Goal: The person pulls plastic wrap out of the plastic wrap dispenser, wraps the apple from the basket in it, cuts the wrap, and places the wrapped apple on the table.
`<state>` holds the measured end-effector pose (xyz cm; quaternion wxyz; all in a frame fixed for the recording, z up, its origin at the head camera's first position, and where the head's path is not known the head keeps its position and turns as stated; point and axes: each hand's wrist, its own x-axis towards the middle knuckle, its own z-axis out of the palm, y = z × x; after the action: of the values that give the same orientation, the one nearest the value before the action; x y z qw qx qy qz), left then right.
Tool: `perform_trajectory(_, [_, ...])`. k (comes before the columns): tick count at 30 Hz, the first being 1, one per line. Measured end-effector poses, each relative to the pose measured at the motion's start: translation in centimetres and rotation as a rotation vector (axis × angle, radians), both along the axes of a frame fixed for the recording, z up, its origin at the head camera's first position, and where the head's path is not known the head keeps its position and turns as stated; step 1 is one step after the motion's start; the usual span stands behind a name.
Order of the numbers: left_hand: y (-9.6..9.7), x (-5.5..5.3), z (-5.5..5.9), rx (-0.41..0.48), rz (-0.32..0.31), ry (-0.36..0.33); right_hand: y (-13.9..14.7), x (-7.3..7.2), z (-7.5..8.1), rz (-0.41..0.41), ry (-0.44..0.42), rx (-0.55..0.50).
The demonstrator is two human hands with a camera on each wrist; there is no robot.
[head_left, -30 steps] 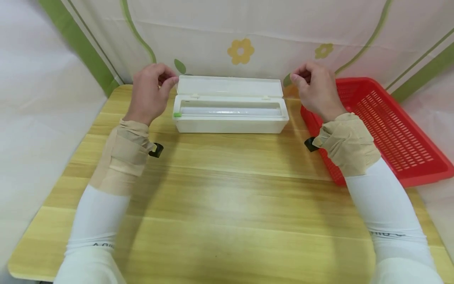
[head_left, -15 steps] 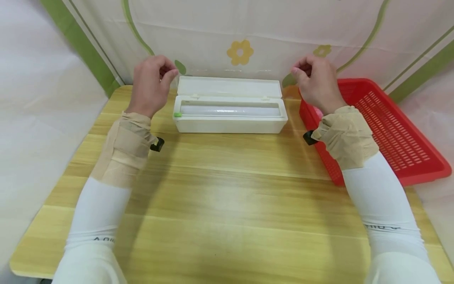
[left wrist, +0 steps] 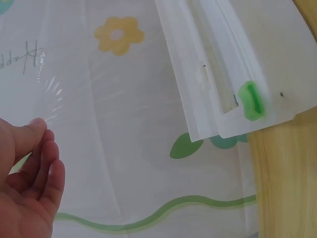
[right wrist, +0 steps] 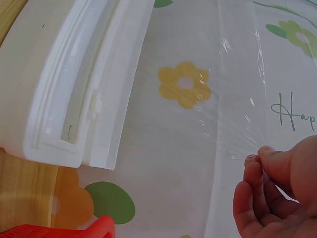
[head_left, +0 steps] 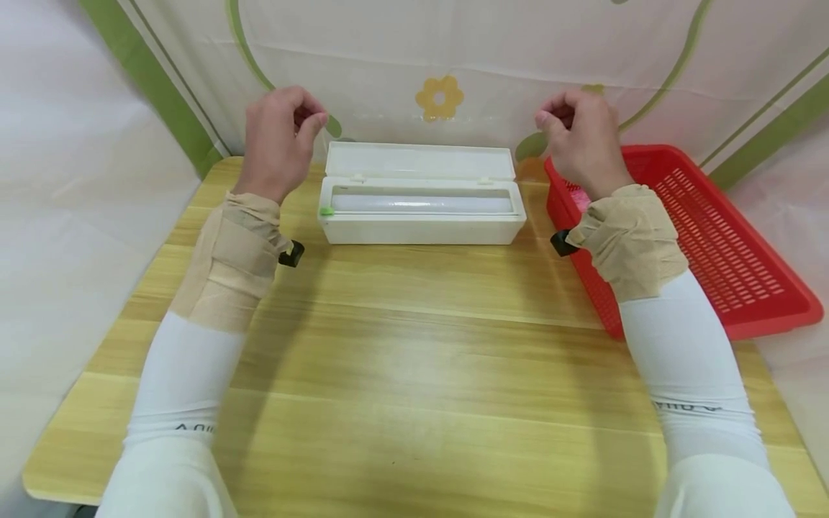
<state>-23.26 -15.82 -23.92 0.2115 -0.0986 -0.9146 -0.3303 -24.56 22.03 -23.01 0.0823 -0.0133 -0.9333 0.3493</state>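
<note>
My left hand (head_left: 277,147) and right hand (head_left: 586,147) are raised beyond the two back corners of a white cling film dispenser (head_left: 424,230). Each pinches a corner of clear cling film (right wrist: 230,124) between thumb and fingers. Creases fan out from the right fingertips in the right wrist view, and similar glints show beside the left hand in its wrist view. The film is nearly invisible from the head, so its full extent cannot be told. The dispenser's lid (head_left: 421,162) stands tipped back, exposing the roll (head_left: 414,203). A green slider (left wrist: 252,100) sits at its left end.
A red plastic basket (head_left: 799,306) stands on the right of the wooden table (head_left: 414,374), with something pink (head_left: 581,200) inside near my right wrist. Behind the dispenser hangs a flower-patterned curtain (head_left: 369,79).
Both hands have risen and moved slightly farther back above the dispenser, still pinching the film. The dispenser stays in place. More of the pink thing in the basket shows.
</note>
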Motion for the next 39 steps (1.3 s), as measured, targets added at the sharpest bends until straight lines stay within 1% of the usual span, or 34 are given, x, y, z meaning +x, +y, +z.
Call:
perform_trajectory(11, [0.1,-0.4,0.9,-0.002,0.021,-0.011,-0.2,0.1,0.6,-0.001,0.053,-0.001])
perform_trajectory(19, [0.1,-0.6,1.5,0.013,0.037,-0.031,-0.3,0.2,1.2,0.0,0.064,-0.023])
perform_trajectory(24, [0.2,-0.6,1.8,0.023,0.042,-0.014,-0.3,0.3,1.7,-0.008,0.059,-0.034])
perform_trajectory(32, [0.3,-0.6,2.5,0.025,0.055,0.012,-0.3,0.4,2.2,-0.014,0.08,-0.03])
perform_trajectory(39, [0.2,-0.5,3.1,0.007,0.083,0.021,-0.2,0.6,2.7,-0.015,0.093,-0.043])
